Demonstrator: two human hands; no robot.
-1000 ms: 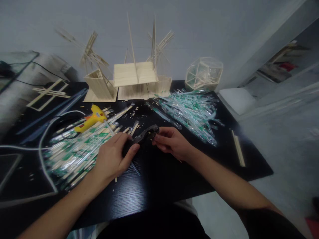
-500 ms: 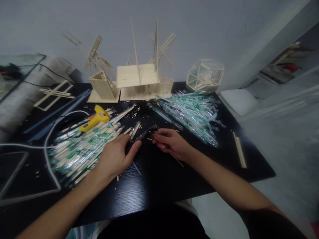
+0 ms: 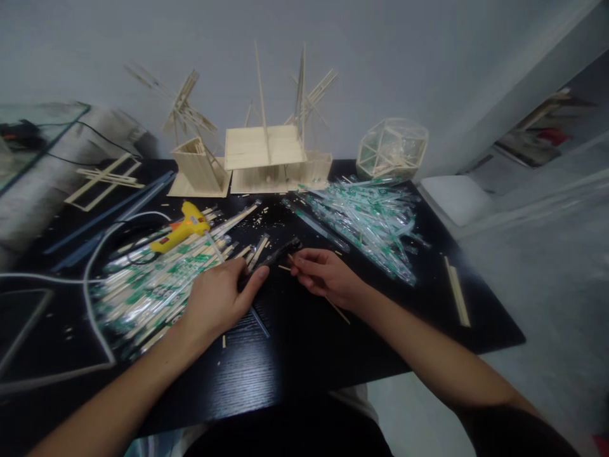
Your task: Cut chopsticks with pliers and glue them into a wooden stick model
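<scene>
My left hand (image 3: 221,295) is closed around a black tool (image 3: 280,252) that looks like pliers; its narrow head points away to the right and its details are blurred. From under this hand a thin grey-blue rod (image 3: 260,322) sticks out towards me. Just right of the tool's head, my right hand (image 3: 326,276) pinches a thin wooden stick (image 3: 339,311), whose long end runs out below the palm. Another short piece of wood (image 3: 284,268) shows left of the fingertips; whether it is held, I cannot tell.
On the left, a yellow glue gun (image 3: 183,228) lies over wrapped wooden sticks (image 3: 157,285), with a white cable (image 3: 88,298) beside them. Wooden models (image 3: 266,146) stand at the back. Green-printed plastic wrappers (image 3: 371,216) are heaped right; loose sticks (image 3: 457,292) lie near the right edge.
The tool's head and my right fingertips are slightly further apart, and the wood at the fingertips shows more. Otherwise the hands have barely moved; the view has tilted a little.
</scene>
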